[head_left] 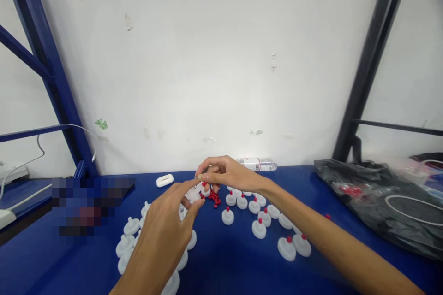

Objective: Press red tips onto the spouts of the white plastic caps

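White disc (193,195) is pinched in the left hand (168,214); right hand (226,173) beside its stem, grip unclear.

A scuffed white wall (214,55) backs a blue table (214,262).

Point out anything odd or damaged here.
The plastic bottle lies on its side near the wall instead of standing. The wall itself looks worn, with scattered scuffs and greenish marks. No spill shows.

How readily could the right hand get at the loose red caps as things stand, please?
Probably yes: the red caps lie close by the right hand, with nothing seen between, though it looks busy at the white piece in the left hand.
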Tool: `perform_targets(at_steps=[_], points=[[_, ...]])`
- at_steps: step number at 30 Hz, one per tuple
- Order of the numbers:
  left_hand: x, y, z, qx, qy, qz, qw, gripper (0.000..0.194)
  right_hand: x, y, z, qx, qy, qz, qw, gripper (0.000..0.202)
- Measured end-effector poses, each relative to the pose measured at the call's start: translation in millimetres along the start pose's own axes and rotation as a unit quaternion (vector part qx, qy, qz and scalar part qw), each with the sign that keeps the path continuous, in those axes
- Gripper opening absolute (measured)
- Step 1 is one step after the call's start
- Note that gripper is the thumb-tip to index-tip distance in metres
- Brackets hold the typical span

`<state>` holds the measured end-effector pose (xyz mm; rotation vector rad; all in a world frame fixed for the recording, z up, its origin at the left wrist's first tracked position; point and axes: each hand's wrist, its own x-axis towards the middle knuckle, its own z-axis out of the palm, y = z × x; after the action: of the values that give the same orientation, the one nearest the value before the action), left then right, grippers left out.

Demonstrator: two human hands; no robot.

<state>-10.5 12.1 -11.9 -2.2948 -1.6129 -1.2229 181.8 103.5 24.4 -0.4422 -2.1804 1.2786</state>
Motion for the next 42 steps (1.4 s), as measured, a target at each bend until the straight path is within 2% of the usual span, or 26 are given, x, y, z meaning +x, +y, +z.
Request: perform_targets(at_steps=[3, 7, 10, 14, 16, 19, 22, 25, 31, 34, 38, 42], points=[[0, 5, -2.2, -0.016, 0.018, 0.0, 1.0, 0.03, -1, -4, 7, -0.004, 0.039, 0.01, 0.999, 0.033], [0, 10, -5.2, -0.012, 0.029, -0.017, 0.999, 0.031, -2, -8, 17, -0.1, 0.09, 0.021, 0.991, 0.039], [2, 11, -6.4, -0.006, 0.029, -0.028, 0.999, 0.031, -2, -8, 22, -0.175, 0.119, -0.014, 0.977, 0.048], [2, 14, -8.6, -0.017, 0.032, -0.059, 0.998, 0.032, -2, -11, 25, -0.239, 0.135, -0.056, 0.96, 0.047], [0, 17, -11.2, -0.03, 0.039, -0.098, 0.994, 0.037, -3, -13, 27, -0.254, 0.138, -0.06, 0.955, 0.046], [-2, 20, -15.8, -0.057, 0.08, -0.131, 0.987, 0.042, -3, -15, 30, -0.27, 0.162, -0.07, 0.947, 0.048], [-3, 22, -18.0, -0.087, 0.116, -0.119, 0.982, 0.04, -3, -15, 36, -0.277, 0.178, -0.091, 0.94, 0.046], [-5, 22, -17.2, -0.12, 0.126, -0.109, 0.979, 0.037, -4, -15, 42, -0.269, 0.196, -0.106, 0.937, 0.043], [-7, 26, -18.3, -0.142, 0.13, -0.098, 0.976, 0.034, -6, -14, 50, -0.297, 0.221, -0.118, 0.921, 0.039], [-8, 26, -22.0, -0.154, 0.128, -0.135, 0.97, 0.036, -7, -13, 53, -0.314, 0.217, -0.13, 0.915, 0.037], [-8, 24, -27.5, -0.208, 0.084, -0.186, 0.957, 0.04, -9, -13, 57, -0.354, 0.216, -0.134, 0.9, 0.036], [-5, 26, -31.1, -0.292, 0.067, -0.221, 0.928, 0.048, -11, -15, 60, -0.395, 0.225, -0.146, 0.879, 0.036]])
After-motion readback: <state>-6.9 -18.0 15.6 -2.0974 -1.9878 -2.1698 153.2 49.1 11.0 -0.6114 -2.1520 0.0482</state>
